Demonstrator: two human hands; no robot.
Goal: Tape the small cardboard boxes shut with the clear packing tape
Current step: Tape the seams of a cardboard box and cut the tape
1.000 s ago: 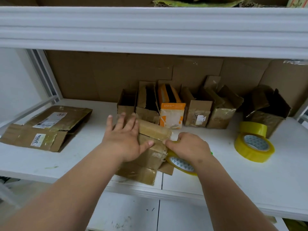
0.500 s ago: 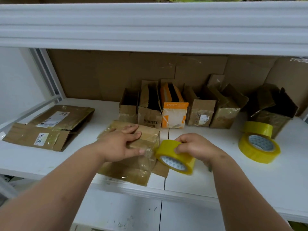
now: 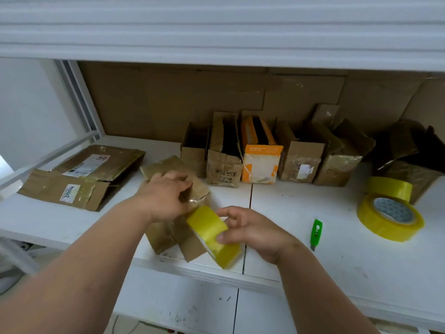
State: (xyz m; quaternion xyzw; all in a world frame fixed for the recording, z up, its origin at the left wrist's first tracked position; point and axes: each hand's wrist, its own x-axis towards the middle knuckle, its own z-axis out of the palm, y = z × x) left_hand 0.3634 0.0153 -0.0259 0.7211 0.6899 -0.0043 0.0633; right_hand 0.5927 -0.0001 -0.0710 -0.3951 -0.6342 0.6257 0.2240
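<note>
A small tape-covered cardboard box (image 3: 168, 169) stands tilted near the shelf's front edge, on top of another flat box (image 3: 166, 235). My left hand (image 3: 163, 196) grips its upper side, fingers curled over the edge. My right hand (image 3: 250, 230) holds a yellowish roll of clear packing tape (image 3: 212, 235) just right of and below the box, thumb on the roll's outer face. A short strip of tape runs from the roll up to the box.
Several open small boxes (image 3: 224, 162) line the back of the white shelf (image 3: 313, 261), one orange and white (image 3: 261, 162). Two spare tape rolls (image 3: 390, 218) lie at right, a green cutter (image 3: 316, 233) beside them. Flattened parcels (image 3: 79, 177) lie at left.
The box has been turned and tipped up under my left hand. My right hand lifted the tape roll, then drew it down toward the front edge. The green cutter has come into sight.
</note>
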